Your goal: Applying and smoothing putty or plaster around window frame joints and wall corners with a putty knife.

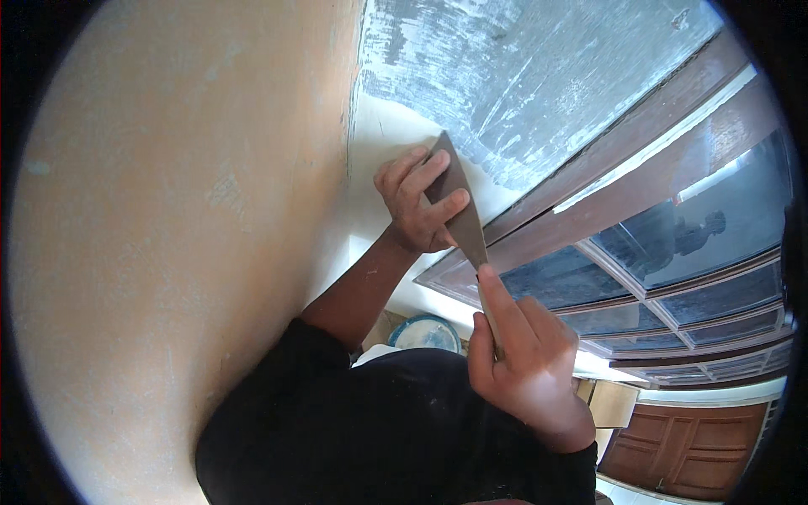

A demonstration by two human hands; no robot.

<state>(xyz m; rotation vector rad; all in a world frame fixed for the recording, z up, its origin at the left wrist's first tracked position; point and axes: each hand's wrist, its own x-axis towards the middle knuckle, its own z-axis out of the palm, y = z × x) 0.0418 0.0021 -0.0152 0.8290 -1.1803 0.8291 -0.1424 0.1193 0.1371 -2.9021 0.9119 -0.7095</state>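
A wide putty knife [461, 206] with a dull brown-grey blade lies against the wall surface, its broad edge pointing up and away. Wrapped round its handle is my right hand [528, 358], closed, with the index finger stretched along toward the blade. My left hand [414, 202] is on the blade, thumb and fingertips pressing its face near the broad end. Beyond the blade spreads a grey-blue wall patch [539, 76] with white streaks and smears. Between it and my left hand runs a smooth white area [379, 126].
A peach-coloured wall [168, 210] stands close on my left. To the right is a brown wooden window frame [623, 160] with glass panes. Below, a round container with a blue rim [425, 331] shows past my black shirt. A brown door [690, 446] is at lower right.
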